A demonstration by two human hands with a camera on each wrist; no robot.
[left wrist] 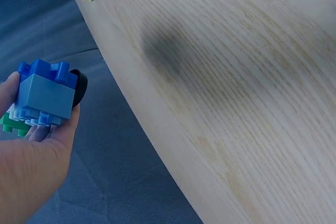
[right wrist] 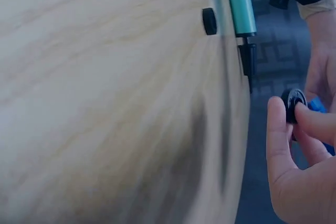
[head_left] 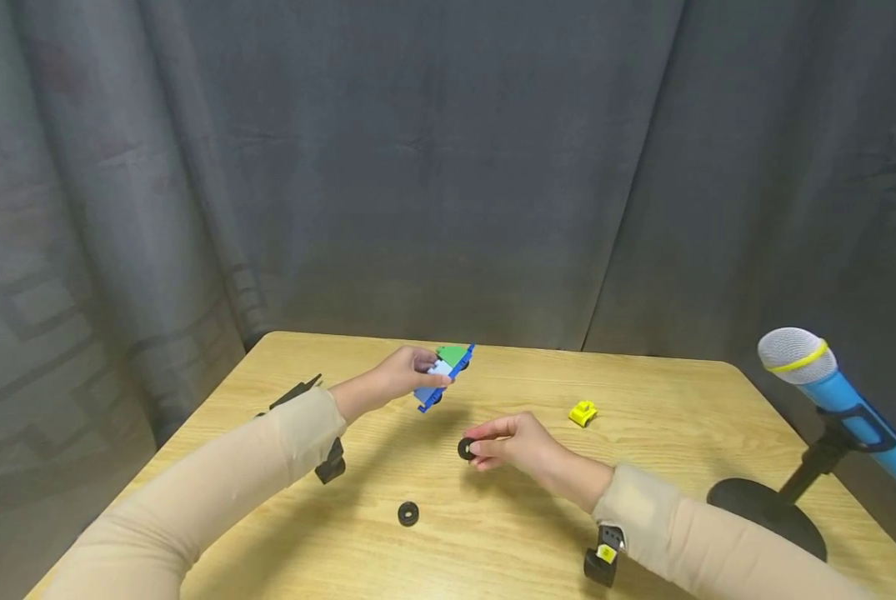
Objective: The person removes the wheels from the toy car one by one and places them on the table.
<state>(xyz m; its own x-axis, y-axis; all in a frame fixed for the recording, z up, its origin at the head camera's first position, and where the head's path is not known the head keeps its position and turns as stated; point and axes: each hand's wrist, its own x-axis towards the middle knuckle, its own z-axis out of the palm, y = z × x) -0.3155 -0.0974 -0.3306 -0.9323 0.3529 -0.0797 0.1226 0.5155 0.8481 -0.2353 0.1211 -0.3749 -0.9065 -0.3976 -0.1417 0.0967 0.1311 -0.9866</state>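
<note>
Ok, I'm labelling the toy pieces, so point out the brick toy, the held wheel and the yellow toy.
Brick toy (left wrist: 46,98): left wrist view, flat face of a blue brick.
Held wheel (right wrist: 289,103): right wrist view, its black rim.
Yellow toy (head_left: 583,413): head view, middle of its body.

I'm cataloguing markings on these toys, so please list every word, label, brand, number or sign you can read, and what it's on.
No word, brand, number or sign can be read in any view.
Yellow patch on the right wrist's black device: any mark is too small to read.
Black wheel in the right hand: faint marks, too blurred to call lettering.
Block vehicle in the left hand: no text visible.
</note>
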